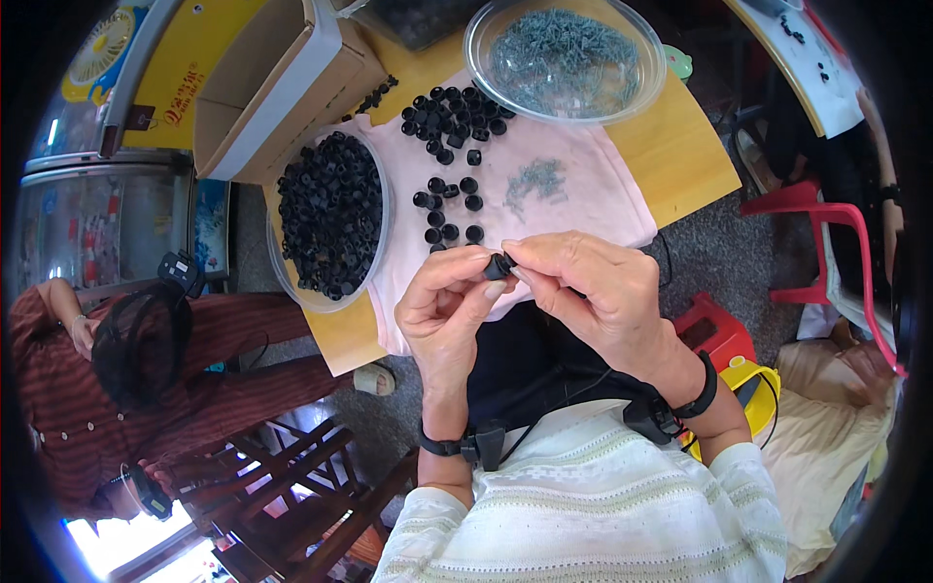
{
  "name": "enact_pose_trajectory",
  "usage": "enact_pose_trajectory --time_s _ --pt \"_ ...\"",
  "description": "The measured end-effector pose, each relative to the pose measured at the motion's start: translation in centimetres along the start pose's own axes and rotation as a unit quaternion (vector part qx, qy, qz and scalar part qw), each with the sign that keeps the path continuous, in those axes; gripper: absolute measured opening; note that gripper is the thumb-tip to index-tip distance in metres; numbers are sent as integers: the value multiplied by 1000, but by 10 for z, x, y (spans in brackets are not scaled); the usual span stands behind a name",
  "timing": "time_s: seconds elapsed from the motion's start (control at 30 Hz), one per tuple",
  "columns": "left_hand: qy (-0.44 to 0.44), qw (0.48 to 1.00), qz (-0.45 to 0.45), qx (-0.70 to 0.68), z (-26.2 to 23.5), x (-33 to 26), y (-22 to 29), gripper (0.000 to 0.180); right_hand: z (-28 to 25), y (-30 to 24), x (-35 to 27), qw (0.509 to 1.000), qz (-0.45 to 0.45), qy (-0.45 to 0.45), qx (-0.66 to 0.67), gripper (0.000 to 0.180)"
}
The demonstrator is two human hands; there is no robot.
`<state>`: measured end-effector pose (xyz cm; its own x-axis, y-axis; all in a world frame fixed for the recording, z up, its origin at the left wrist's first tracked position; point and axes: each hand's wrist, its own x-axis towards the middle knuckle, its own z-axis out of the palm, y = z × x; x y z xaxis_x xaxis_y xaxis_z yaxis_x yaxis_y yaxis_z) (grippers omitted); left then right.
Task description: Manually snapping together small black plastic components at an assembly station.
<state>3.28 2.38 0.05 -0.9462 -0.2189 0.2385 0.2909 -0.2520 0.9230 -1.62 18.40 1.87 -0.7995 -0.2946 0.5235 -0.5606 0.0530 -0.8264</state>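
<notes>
Small black plastic part (500, 264), a short ring-like piece, sits pinched between both hands above the near edge of the table; the left hand (449, 309) grips it from the left with thumb and forefinger closed on it, the other fingers curled under; the right hand (593, 291) meets it from the right, its thumb and fingertips pressed to the same piece, so the two hands touch around it; both wrists carry dark bands with small devices; beyond the hands a pink cloth (583, 185) covers the middle of the yellow table (680, 155); on the cloth lie loose black parts (452, 117) of the same kind, a dense scatter farther off and a few set in short rows (449, 209) just beyond the fingers; a small heap of grey screws (536, 180) lies on the cloth to the right of those rows; to the left a clear round tub (330, 216) is full of black parts; at the far side a clear round bowl (564, 58) holds a mass of grey screws; an open cardboard box (282, 78) stands at the far left corner; another person in a striped dark red top (194, 379) sits to the left, below the table, well apart from the hands; a red plastic chair (816, 243) stands to the right.
</notes>
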Motion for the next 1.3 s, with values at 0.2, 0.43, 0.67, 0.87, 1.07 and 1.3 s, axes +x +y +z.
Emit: enact_pose_trajectory --time_s 0.2,0.43,0.67,0.87,1.07,1.3 --pt "-12 999 30 29 -1 1 -2 28 2 1 0 1000 -9 6 -17 20" --pt "-2 1000 6 30 5 0 -6 27 4 4 1 1000 15 16 -7 19" --pt "50 997 -44 -46 14 1 -6 25 7 2 1 998 54 31 6 26" --pt "75 990 -84 -81 16 1 -6 21 8 3 2 998 20 27 -51 33" --pt "77 988 -92 -101 15 0 -9 19 7 6 3 996 -16 15 -83 37" --pt "94 980 -117 -128 22 -5 -15 17 2 10 2 989 -59 0 -138 32"
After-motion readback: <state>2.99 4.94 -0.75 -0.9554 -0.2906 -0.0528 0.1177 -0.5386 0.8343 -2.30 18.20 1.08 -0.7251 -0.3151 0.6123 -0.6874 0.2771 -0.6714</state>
